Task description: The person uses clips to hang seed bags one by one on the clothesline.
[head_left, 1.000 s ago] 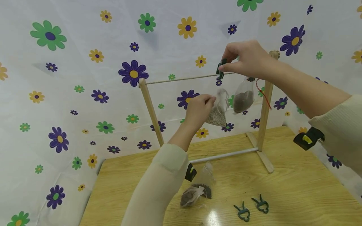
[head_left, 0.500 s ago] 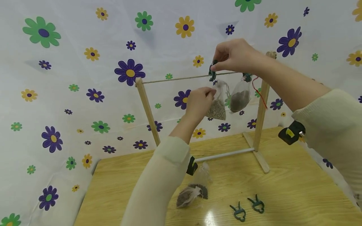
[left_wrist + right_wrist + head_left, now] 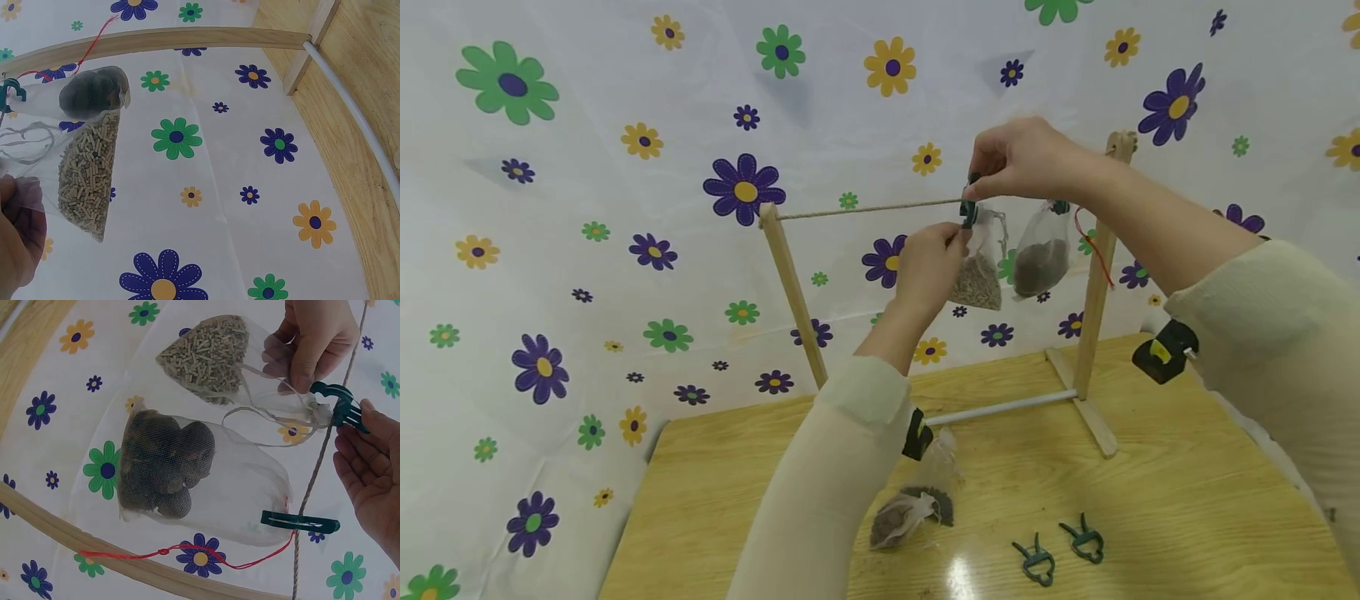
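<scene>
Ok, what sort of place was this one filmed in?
Probably a staged filming corner, though the wider room is out of view: a flowered backdrop fills the background, and a wooden frame strung with rope stands on the table.

A white cloth (image 3: 572,275) printed with purple, green and orange flowers rises behind the table (image 3: 722,467) and along its left edge. By the far right corner stands a wooden post (image 3: 1093,317) on a flat foot (image 3: 1093,425); a white bar (image 3: 1000,408) runs left from there to another post (image 3: 793,292). Beside the right post hangs a mesh bag (image 3: 164,469) of dark round lumps, its mouth pinched by a green clip (image 3: 306,523), a red string (image 3: 164,552) trailing. About midway between the table's side edges lie two filled bags (image 3: 891,523), touching; right of them, two loose clips (image 3: 1081,537).
</scene>
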The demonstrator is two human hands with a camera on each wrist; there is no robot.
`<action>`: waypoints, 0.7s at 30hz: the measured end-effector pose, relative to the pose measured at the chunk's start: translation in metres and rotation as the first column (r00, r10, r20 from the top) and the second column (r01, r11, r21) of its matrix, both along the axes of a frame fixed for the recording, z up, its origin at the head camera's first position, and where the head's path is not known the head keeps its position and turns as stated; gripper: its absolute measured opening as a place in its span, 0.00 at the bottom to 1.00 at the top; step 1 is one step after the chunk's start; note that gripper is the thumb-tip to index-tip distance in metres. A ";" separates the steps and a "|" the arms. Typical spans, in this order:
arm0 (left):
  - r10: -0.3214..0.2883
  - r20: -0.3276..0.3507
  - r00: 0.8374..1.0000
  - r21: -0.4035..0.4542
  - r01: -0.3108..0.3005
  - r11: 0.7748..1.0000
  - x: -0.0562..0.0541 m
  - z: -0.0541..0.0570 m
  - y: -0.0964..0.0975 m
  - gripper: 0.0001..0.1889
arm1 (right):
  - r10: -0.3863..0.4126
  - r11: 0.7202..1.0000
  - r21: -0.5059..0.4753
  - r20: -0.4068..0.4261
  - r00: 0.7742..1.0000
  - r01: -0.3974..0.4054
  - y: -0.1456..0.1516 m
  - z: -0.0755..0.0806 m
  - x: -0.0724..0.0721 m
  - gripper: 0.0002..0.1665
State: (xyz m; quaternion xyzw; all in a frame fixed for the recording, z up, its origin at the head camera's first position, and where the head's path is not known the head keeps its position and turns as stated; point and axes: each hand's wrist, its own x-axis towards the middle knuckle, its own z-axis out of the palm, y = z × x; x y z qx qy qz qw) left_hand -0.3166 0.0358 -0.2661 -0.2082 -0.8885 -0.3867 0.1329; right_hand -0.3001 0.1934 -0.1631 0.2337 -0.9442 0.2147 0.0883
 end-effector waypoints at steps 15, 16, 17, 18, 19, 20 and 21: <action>-0.020 -0.006 1.000 0.011 0.020 1.000 0.002 0.005 0.006 0.16 | -0.023 0.999 0.026 0.059 0.998 0.021 0.015 -0.004 0.002 0.22; -0.020 -0.007 1.000 0.008 0.020 1.000 0.002 0.005 0.005 0.16 | -0.019 0.999 0.032 0.067 0.998 0.017 0.015 -0.005 0.001 0.24; -0.018 -0.006 1.000 0.002 0.018 1.000 0.003 0.004 0.005 0.17 | -0.016 0.999 0.041 0.072 0.997 0.013 0.015 -0.006 0.001 0.26; -0.017 -0.004 1.000 -0.003 0.017 1.000 0.003 0.004 0.004 0.17 | -0.014 0.999 0.050 0.078 0.997 0.010 0.015 -0.006 0.001 0.28; -0.016 0.002 1.000 -0.010 0.016 1.000 0.003 0.003 0.004 0.17 | -0.015 0.998 0.060 0.084 0.996 0.010 0.015 -0.007 0.001 0.29; -0.016 0.005 1.000 -0.021 0.016 1.000 0.004 0.002 0.003 0.17 | -0.014 0.997 0.072 0.087 0.996 0.007 0.015 -0.007 0.002 0.29; -0.016 0.011 1.000 -0.032 0.016 0.999 0.004 0.001 0.002 0.18 | -0.012 0.996 0.085 0.091 0.996 0.004 0.014 -0.007 0.002 0.30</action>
